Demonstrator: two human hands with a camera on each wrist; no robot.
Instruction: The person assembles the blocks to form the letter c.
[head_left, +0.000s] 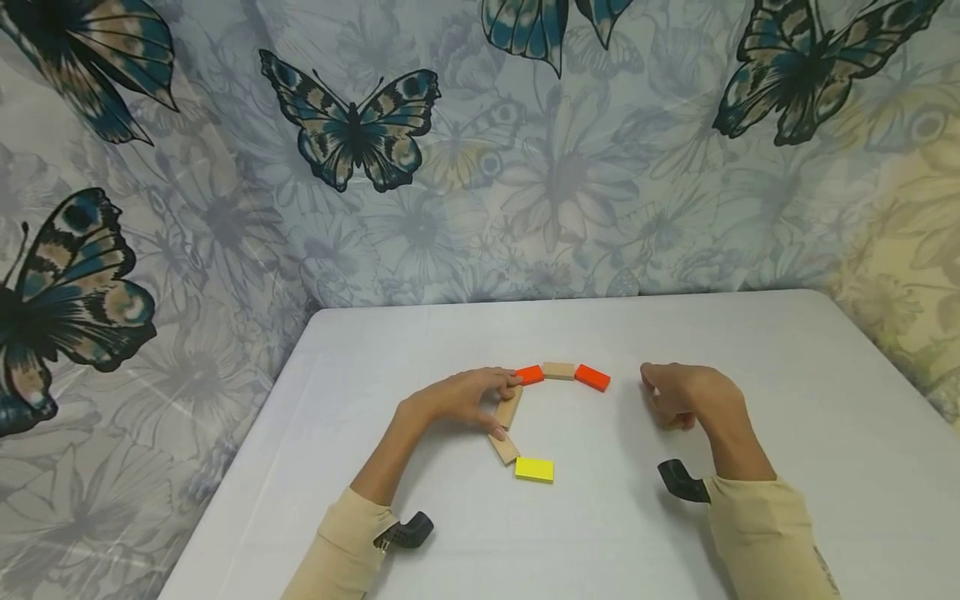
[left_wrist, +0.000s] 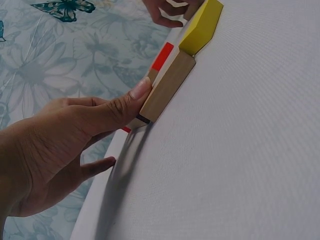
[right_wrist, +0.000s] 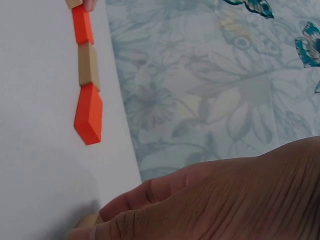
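Flat blocks form a curved row on the white table. From the yellow block (head_left: 534, 472), the row runs through a lower plain wooden block (head_left: 504, 450) and an upper wooden block (head_left: 509, 408). A left orange-red block (head_left: 530, 375), a far wooden block (head_left: 558, 371) and a right orange-red block (head_left: 592, 378) follow. My left hand (head_left: 461, 398) spans the row's left side, its thumb touching the lower wooden block and its fingertips by the left orange-red one. Right of the row, my right hand (head_left: 690, 393) pinches a mostly hidden wooden block (right_wrist: 90, 220).
The white table (head_left: 600, 533) ends at a back edge beneath a butterfly-patterned cloth (head_left: 555, 183). Black wrist-worn pieces stick out from both sleeves, the left one (head_left: 411, 531) and the right one (head_left: 684, 482) over the tabletop.
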